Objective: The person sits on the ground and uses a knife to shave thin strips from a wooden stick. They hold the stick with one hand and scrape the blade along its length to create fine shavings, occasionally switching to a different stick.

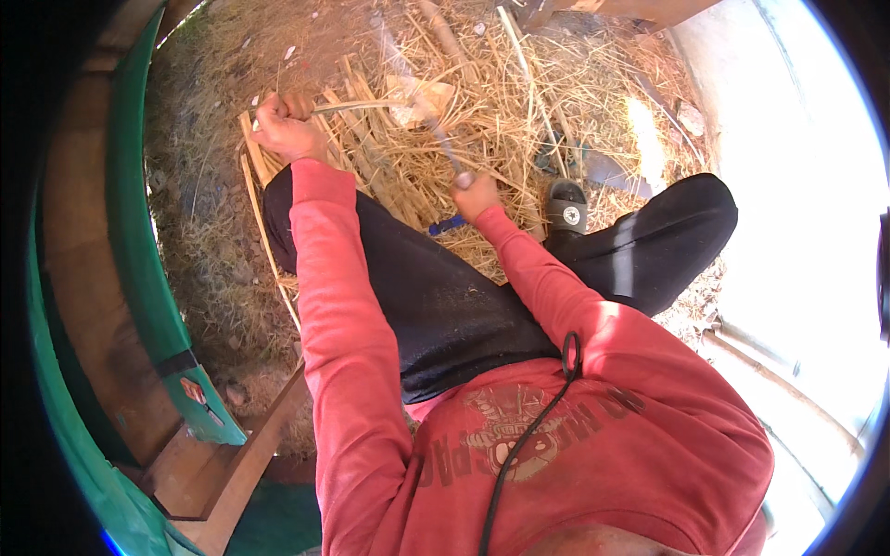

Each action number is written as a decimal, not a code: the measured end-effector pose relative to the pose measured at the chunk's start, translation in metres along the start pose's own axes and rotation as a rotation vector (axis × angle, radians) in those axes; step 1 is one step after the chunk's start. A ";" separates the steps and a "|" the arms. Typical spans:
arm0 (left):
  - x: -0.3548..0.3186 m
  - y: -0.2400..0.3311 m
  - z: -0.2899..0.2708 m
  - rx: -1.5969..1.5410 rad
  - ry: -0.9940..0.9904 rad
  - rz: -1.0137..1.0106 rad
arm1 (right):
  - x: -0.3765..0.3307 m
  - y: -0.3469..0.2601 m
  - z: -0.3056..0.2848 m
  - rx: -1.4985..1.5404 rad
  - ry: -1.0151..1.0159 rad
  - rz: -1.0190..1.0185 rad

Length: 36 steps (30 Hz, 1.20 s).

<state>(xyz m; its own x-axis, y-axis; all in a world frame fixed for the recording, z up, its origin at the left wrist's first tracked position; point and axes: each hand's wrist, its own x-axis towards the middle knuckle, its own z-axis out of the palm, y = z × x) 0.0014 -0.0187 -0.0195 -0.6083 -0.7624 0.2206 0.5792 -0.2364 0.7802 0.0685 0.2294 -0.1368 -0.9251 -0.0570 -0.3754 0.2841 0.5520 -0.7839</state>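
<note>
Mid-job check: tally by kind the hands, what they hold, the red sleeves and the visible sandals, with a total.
Hands (left hand, right hand): 2
Held strip, left hand: 1
Held tool, right hand, blurred: 1
Red sleeves: 2
Sandal: 1
Total: 7

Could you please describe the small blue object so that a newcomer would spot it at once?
Find the black trousers, then the straw beyond them. Just below and left of the right hand lies the blue object. Its vivid blue sets it apart from the yellow straw beside it.
</note>
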 end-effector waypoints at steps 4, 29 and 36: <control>0.015 0.000 -0.015 -0.010 -0.085 -0.007 | 0.005 0.029 0.002 -0.138 -0.109 0.268; 0.001 0.005 0.010 0.044 0.241 0.107 | -0.012 -0.039 -0.007 0.227 0.001 -0.368; -0.001 0.001 0.026 0.097 0.128 0.041 | 0.009 0.039 0.006 -0.376 -0.240 -0.058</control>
<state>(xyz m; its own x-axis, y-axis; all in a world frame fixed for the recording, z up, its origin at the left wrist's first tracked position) -0.0120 -0.0026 -0.0033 -0.5077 -0.8421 0.1818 0.5428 -0.1489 0.8265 0.0723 0.2453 -0.1737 -0.8395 -0.2637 -0.4752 0.0810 0.8038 -0.5893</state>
